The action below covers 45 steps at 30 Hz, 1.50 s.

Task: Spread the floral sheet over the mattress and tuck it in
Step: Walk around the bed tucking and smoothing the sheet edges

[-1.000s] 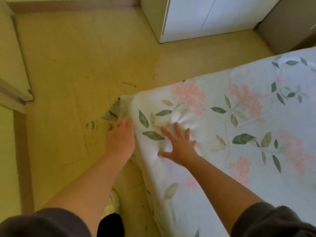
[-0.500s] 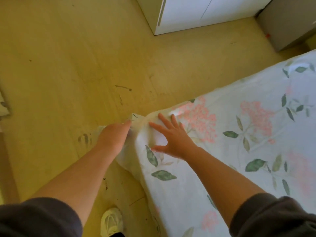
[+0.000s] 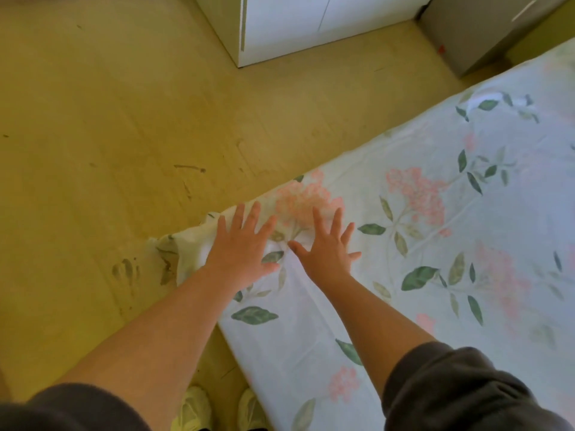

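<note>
Grey-dark soft sleeves (image 3: pixel 460 387) nearest cam. Pale shoes (image 3: pixel 193 409) on the floor under the left forearm. Both forearms bare, reaching fwd.

Left grip (image 3: pixel 241 247): fingers straight and spread, palm flat on the cloth at the mattress corner. Holds nothing, presses only. Right grip (image 3: pixel 326 248): same, fingers fanned, flat on the cloth just right of the left grip. Thumbs near but apart, w/ a small puckered fold between them.

Floral sheet (image 3: pixel 435 306): thin, matte, cotton-like (guess). Pale ground, pink flower clusters, green leaves. Lies over the mattress top and runs right of and beyond the right grip to the frame edge. Mattress itself is hidden under it; reads as a flat slab w/ straight edges.

Progress (judgement): spreading approx done in the part in view. Top is covered and mostly flat, faint creases only. Side edge nearer than the grips hangs down; can't tell if tucked. Loose flap (image 3: pixel 183 247) left of the left grip is crumpled and sticks out off the corner toward the floor, so not tucked. Left to do: fold + tuck that corner. Other corners not in view.

Beyond the grips: smooth yellowish floor (image 3: pixel 124 119) w/ dark scuffs, then a white cabinet (image 3: pixel 311 23) w/ flat panels. Grey unit (image 3: pixel 482 32) sits right of it.
</note>
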### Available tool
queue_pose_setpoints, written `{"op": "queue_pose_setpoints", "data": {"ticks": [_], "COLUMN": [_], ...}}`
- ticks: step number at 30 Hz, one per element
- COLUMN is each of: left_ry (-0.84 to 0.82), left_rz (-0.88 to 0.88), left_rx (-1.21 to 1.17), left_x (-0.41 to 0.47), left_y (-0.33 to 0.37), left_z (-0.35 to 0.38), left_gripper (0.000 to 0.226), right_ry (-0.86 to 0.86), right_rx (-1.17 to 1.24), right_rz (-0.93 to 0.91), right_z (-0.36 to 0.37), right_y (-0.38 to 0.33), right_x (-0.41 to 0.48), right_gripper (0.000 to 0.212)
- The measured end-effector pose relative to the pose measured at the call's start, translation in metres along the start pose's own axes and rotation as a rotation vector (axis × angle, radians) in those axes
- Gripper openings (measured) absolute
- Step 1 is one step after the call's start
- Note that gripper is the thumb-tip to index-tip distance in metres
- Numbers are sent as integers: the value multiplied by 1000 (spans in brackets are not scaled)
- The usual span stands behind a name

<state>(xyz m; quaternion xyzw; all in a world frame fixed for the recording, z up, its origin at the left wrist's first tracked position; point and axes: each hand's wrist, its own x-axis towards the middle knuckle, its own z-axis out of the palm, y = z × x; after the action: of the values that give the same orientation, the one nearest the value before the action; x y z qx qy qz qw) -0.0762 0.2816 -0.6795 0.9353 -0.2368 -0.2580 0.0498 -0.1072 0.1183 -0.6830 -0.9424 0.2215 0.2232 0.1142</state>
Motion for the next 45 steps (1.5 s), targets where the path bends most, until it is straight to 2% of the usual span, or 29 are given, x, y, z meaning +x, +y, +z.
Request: {"op": "queue_pose_setpoints", "data": {"ticks": [5,11,15,18,21,23,26,29,30,32,34,38,42,45], "left_ry": [-105,-149,-221,-273,-341,-424,-543,-544,-545,-568,-568,-619,-691,-672], "left_rz": [-58,-160,-158,-127,-33,45,120,191,194,191,183,138,176,268], "left_rx": [117,43,59,93,147,164,44,63,79,105,123,184,251,281], "left_x": [-6,-14,-18,-9,8,24,43,68,72,84,98,125,158,196], "left_y": [-3,-26,-32,-33,-40,-51,-65,-96,-102,-130,-162,-198,-193,-169], "left_z": [17,17,9,-9,-33,-54,-74,-97,-104,-121,-134,-149,-166,-197], "left_gripper": [95,103,96,79,52,46,37,22,23,27,21,21,24,25], "right_ry": [-89,-156,-250,-256,-151,-191,-259,-256,-267,-301,-340,-412,-441,-489], "right_rx": [34,-44,-119,-83,38,155,284,384,374,352,337,291,353,398], "right_rz": [10,-124,-245,-278,-178,-18,137,299,329,347,354,364,387,393], "right_z": [8,16,10,-5,-17,-24,-35,-43,-44,-43,-44,-40,-37,-44], "right_y": [20,11,12,13,3,-16,-44,-77,-82,-100,-112,-102,-96,-94], "right_x": [-5,-13,-13,-6,5,17,32,52,54,62,74,85,85,88], "right_gripper": [79,76,67,56,59,73,82,83,84,85,82,79,81,81]}}
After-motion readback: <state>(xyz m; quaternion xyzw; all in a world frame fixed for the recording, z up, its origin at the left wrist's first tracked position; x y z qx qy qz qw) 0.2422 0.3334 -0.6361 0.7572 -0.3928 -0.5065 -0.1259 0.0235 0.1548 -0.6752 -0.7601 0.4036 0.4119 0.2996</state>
